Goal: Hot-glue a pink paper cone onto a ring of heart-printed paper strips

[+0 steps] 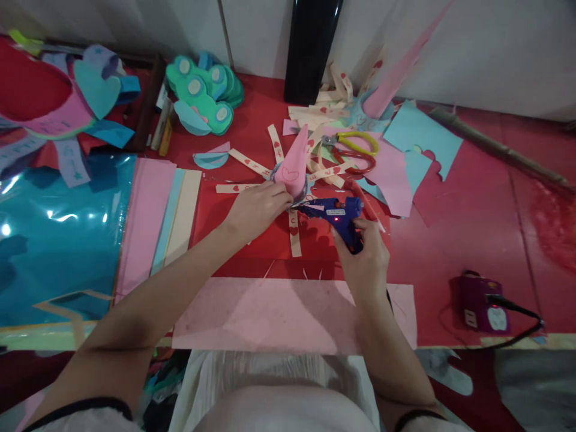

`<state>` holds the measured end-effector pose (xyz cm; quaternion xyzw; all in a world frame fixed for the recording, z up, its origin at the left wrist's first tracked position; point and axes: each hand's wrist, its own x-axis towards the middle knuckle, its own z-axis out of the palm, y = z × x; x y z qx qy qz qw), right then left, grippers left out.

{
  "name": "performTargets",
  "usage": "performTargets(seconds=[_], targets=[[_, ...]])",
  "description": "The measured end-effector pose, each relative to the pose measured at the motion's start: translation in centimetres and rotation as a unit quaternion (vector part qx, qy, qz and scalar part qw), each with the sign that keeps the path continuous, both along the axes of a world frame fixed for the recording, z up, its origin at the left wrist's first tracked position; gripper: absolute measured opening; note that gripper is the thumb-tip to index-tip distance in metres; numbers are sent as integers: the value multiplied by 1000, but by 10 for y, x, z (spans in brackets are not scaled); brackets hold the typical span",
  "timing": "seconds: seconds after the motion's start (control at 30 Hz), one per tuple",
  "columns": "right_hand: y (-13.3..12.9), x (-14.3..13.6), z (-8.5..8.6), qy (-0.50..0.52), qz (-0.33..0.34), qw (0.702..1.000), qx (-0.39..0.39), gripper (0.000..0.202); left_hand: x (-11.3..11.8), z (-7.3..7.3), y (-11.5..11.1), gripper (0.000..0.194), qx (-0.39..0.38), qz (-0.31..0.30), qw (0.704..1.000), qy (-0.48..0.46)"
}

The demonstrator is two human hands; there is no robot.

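A blue glue gun with a small red light is gripped in my right hand, its nozzle pointing left. The nozzle tip meets the base of a pink paper cone that has a heart drawn on it. My left hand pinches at that base, with the fingertips close together beside the nozzle; what lies between them is hidden. Cream paper strips with red hearts and letters fan out around the cone over a red sheet.
Yellow-handled scissors and a red-handled tool lie behind among paper scraps. A taller pink cone stands at the back. Green foam shapes and stacked coloured paper are left. A purple power box with a cord sits right.
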<state>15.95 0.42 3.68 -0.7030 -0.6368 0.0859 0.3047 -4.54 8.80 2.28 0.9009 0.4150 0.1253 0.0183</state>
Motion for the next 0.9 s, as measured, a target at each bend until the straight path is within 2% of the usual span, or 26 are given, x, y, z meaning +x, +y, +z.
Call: performTargets(seconds=[0.47,0.7,0.8,0.9], targets=[[0,0,1,15,1,1000,-8,24,1,2,0,24,-7,7,1000,8],[0,0,0,33,-5,999,-12,25,2,-1,0,26,-4,15,1000,-17],[0,2,0,70,-17,997,-30,28,1,4,0,25,-6,18,999,-33],[2,6,1,150,-34,987,-53,33,-2,17,-1,23,14,35,997,-71]])
